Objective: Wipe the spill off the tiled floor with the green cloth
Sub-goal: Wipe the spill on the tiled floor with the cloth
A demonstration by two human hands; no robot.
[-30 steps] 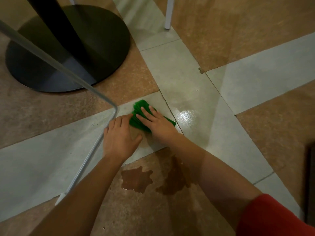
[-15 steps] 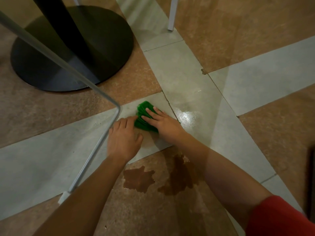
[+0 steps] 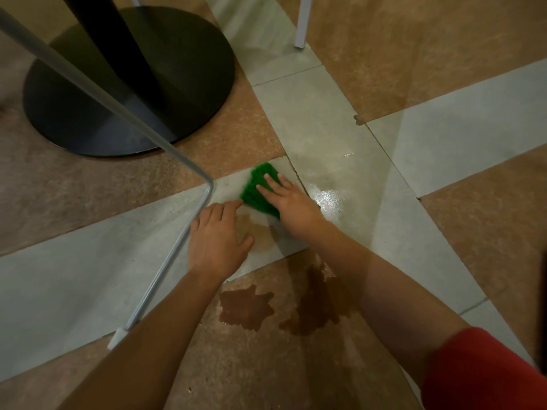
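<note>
The folded green cloth (image 3: 258, 187) lies on a grey tile at mid-frame. My right hand (image 3: 291, 202) presses flat on it, fingers spread over its near half. My left hand (image 3: 217, 238) rests flat on the floor just left of the cloth, its fingertips touching the cloth's near-left edge. A pale brown wet patch (image 3: 260, 232) shows between my hands. Two darker brown puddles of the spill (image 3: 245, 309) (image 3: 316, 303) sit on the brown tile below my wrists. A glossy wet sheen (image 3: 328, 199) lies right of my right hand.
A black round table base (image 3: 130, 84) with its black post stands at the upper left. A thin grey metal chair leg (image 3: 168, 261) with a white foot (image 3: 117, 338) slants past my left forearm. Another white leg (image 3: 302, 25) stands at the top.
My right hand has slid the cloth slightly away and leftward. A pale wet streak now shows behind it. My left hand has stayed flat beside it.
</note>
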